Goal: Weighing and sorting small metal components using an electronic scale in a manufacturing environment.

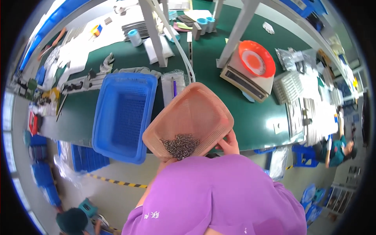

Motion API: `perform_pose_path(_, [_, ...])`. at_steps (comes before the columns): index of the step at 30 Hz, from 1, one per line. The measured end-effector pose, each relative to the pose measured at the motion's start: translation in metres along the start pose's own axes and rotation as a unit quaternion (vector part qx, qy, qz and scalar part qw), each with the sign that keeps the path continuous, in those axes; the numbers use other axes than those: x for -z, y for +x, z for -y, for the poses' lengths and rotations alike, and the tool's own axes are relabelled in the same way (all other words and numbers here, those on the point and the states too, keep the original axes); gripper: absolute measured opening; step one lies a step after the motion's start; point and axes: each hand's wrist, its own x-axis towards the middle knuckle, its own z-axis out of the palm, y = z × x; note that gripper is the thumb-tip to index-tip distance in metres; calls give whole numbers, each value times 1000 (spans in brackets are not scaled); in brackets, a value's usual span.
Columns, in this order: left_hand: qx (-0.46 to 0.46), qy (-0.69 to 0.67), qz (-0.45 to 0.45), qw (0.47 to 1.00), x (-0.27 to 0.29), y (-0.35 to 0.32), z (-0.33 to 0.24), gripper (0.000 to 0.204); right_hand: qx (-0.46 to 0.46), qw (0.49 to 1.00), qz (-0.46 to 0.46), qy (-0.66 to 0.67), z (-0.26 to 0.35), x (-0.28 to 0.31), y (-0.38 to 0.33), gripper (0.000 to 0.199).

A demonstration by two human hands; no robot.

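I hold a salmon-pink plastic basket (196, 105) tilted over the table's front edge, its near end low against my body. Small dark metal parts (181, 146), looking like short pins or screws, lie heaped in its near left corner. My right hand (230, 145) is closed on the basket's right side near the front corner, with some fingers hidden beneath. At the near left corner my left hand (166, 163) grips the rim, mostly hidden by the basket and my purple sleeve. A blue plastic basket (150, 113) stands just left, overhanging the table edge.
On the green table (250, 125), a scale (246, 84) bearing an orange-red dish (256, 58) stands to the right. White frame posts (156, 35) rise behind. A purple pen (174, 87) lies beyond the baskets. Other people (74, 220) are nearby at lower left and far right.
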Motion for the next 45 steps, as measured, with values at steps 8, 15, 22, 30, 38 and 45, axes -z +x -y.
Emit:
perform_pose_path(8, [-8, -465, -120, 877, -67, -21, 89, 31, 36, 901, 431, -23, 79, 1, 38, 30])
perform_pose_path(15, [-87, -270, -317, 905, -106, -74, 140, 26, 195, 790, 453, -364, 17, 5, 101, 23])
perform_pose_path(22, [-29, -668, -276, 691, -123, -123, 70, 31, 356, 761, 377, -389, 16, -68, 150, 33])
perform_pose_path(30, [-80, -620, -164, 763, -21, -104, 97, 32, 388, 722, 290, -494, 7, -111, 169, 24])
perform_pose_path(38, [-142, -643, -207, 723, 79, -57, 112, 40, 170, 807, 97, -556, 21, -152, 152, 37])
perform_pose_path(45, [-177, -632, -193, 729, 123, -55, 82, 43, 112, 821, 32, -558, 17, -162, 170, 47])
